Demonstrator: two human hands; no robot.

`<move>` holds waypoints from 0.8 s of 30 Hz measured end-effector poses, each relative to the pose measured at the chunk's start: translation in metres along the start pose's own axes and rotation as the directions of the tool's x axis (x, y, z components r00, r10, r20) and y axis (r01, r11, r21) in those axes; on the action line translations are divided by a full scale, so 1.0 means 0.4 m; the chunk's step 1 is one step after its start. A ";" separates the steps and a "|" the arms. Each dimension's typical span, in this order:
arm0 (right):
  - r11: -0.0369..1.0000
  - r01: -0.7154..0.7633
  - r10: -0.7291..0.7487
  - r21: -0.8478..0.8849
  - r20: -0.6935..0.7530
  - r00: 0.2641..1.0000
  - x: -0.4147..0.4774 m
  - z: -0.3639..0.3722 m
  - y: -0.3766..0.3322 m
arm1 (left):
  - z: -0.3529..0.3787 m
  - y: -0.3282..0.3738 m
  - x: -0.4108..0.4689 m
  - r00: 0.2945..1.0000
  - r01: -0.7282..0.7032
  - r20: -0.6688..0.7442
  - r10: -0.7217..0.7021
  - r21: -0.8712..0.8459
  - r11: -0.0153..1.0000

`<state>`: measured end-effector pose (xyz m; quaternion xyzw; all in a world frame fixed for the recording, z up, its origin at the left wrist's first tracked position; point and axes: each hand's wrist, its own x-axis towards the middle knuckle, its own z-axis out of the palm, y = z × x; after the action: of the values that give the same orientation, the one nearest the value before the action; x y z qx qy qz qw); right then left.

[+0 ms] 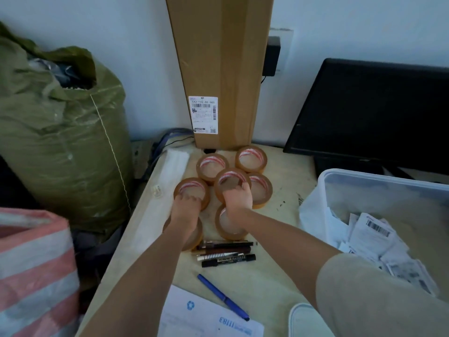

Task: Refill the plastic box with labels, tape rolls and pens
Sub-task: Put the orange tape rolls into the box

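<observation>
Several brown tape rolls lie on the beige table. My left hand grips the left roll, fingers curled into its core. My right hand grips the middle roll, which sits raised over its neighbours. Two more rolls lie behind, one under my right wrist. Dark markers and a blue pen lie nearer me. The clear plastic box at right holds several white labels.
A tall cardboard carton leans on the wall behind the rolls. A black monitor stands at back right. A green sack and a striped bag sit left of the table. A printed sheet lies at the near edge.
</observation>
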<state>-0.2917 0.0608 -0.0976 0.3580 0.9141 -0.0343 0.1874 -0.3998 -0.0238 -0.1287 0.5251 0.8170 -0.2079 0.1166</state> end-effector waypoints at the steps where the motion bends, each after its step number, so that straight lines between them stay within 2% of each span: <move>1: 1.000 0.012 -0.013 -0.013 -0.014 1.000 0.001 -0.003 0.005 | -0.003 -0.004 -0.003 1.000 -0.003 0.006 0.003 0.006 1.000; 8: 0.948 0.237 -0.264 -0.212 -0.110 0.958 -0.072 -0.097 0.047 | -0.097 0.002 -0.066 0.997 0.032 -0.071 -0.027 0.072 0.997; 12: 0.944 0.259 -0.293 -0.203 -0.157 0.943 -0.132 -0.166 0.088 | -0.206 0.008 -0.131 0.978 0.094 -0.185 -0.097 -0.029 0.995; 15: 0.965 0.242 -0.260 -0.102 -0.239 0.936 -0.198 -0.220 0.145 | -0.293 0.025 -0.182 0.961 0.106 -0.249 -0.120 -0.068 0.992; 18: 0.974 0.202 -0.164 0.105 -0.288 0.943 -0.271 -0.291 0.236 | -0.382 0.072 -0.226 0.935 0.096 -0.336 -0.115 -0.074 0.993; 20: 0.969 0.187 -0.140 0.162 -0.267 0.954 -0.308 -0.339 0.305 | -0.448 0.114 -0.245 0.934 0.066 -0.350 -0.076 -0.043 0.997; 24: 0.983 0.103 -0.085 0.149 -0.124 0.989 -0.425 -0.387 0.503 | -0.579 0.270 -0.293 0.915 -0.078 -0.398 0.068 -0.009 0.997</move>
<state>-0.0919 0.1313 0.1227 0.3294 0.9340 -0.0928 0.1030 -0.2461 0.0276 0.1009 0.5849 0.8061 -0.0824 -0.0372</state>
